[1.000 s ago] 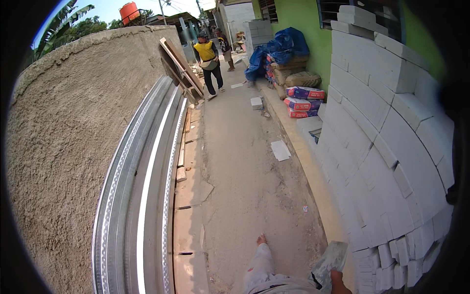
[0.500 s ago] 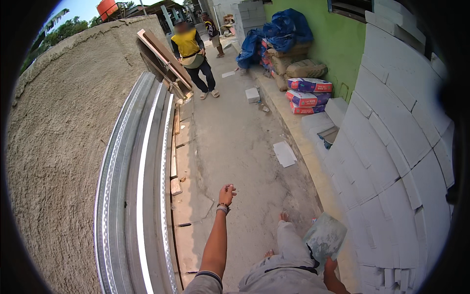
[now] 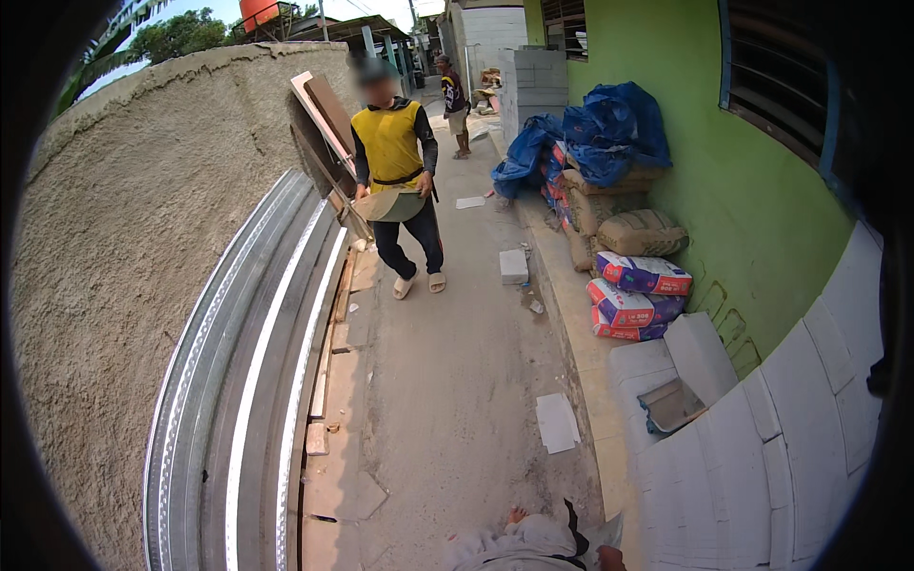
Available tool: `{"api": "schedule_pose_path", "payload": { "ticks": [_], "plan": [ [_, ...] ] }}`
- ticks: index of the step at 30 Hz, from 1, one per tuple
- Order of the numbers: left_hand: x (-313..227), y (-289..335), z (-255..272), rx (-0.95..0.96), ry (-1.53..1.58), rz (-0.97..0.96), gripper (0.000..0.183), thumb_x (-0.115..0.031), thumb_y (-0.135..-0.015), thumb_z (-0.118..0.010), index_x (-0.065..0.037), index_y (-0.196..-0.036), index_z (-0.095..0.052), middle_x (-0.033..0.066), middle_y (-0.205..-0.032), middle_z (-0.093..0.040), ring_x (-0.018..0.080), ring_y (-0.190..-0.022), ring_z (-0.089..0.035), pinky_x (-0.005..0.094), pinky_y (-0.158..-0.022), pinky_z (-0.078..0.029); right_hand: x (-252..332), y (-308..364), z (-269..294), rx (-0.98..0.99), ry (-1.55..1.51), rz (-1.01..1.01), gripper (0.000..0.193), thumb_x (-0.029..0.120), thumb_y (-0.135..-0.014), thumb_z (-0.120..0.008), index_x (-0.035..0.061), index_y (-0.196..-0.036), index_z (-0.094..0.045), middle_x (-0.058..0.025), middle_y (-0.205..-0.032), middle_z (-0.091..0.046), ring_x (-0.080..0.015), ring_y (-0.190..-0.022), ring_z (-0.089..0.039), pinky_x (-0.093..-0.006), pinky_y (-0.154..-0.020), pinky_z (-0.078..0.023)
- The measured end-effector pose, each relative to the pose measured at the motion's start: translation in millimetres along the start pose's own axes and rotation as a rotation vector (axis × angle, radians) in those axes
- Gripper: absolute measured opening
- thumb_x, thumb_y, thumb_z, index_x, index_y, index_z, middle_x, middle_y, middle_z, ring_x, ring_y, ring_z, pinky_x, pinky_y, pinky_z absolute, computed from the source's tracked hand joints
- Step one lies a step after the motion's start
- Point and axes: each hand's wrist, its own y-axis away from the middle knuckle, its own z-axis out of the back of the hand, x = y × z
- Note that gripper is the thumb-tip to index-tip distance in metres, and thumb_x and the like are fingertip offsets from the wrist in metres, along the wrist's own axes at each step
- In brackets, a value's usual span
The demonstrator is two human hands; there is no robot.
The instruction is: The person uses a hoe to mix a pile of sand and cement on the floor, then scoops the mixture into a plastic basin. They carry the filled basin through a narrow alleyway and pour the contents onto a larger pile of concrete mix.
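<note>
Only a sliver of my right hand (image 3: 610, 560) shows, at the very bottom edge, so I cannot tell whether my fingers are apart or together, or whether they hold anything; my left hand is out of the picture altogether. Nearest that sliver is the stack of white blocks (image 3: 752, 476), just to its right and filling the lower right corner. Beside it on the other side is my pale trouser leg (image 3: 514, 550)

A flat grey tray (image 3: 671, 405) lies in a gap on top of the blocks. On the concrete path ahead of me lies a white sheet (image 3: 556, 422), and further on a single loose block (image 3: 514, 266). Along the green wall (image 3: 752, 200) on the right are printed sacks (image 3: 640, 290), brown sacks (image 3: 644, 231) and a blue tarpaulin (image 3: 605, 124) heaped over more of them

On the left, long metal channels (image 3: 238, 428) lie against a rough plastered wall (image 3: 95, 285), with boards (image 3: 324, 109) leaning on it further up. A person in a yellow vest (image 3: 390, 147) stands in the middle of the path, holding a round flat thing (image 3: 390, 204) that I cannot make out. A second person (image 3: 454, 95) is far behind, small and unclear
</note>
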Motion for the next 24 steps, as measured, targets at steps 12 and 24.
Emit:
{"api": "schedule_pose_path", "payload": {
  "ticks": [12, 24],
  "plan": [
    [-247, 19, 36, -0.027, 0.087, -0.138, 0.029, -0.03, -0.08, -0.059, -0.003, -0.085, -0.067, 0.0119, -0.075, -0.069, 0.0212, -0.062, -0.066, 0.0377, -0.058, -0.05, 297, -52, 113, -0.545, -0.433, 0.311, 0.049, 0.015, -0.071, -0.069, -0.0098, -0.112, -0.059, -0.0236, -0.108, -0.065, -0.0377, -0.099, -0.063, -0.0415, -0.084, -0.049],
    [-878, 159, 166, -0.235, 0.114, -0.949, 0.039, -0.034, -0.088, -0.056, -0.003, -0.112, -0.06, 0.0087, -0.094, -0.069, 0.0185, -0.076, -0.066, 0.0336, -0.067, -0.052, 501, -59, 132, -0.624, -0.65, 0.188, 0.047, 0.016, -0.074, -0.066, -0.0165, -0.106, -0.058, -0.0317, -0.103, -0.063, -0.041, -0.093, -0.063, -0.0421, -0.083, -0.048]
  ]
}}
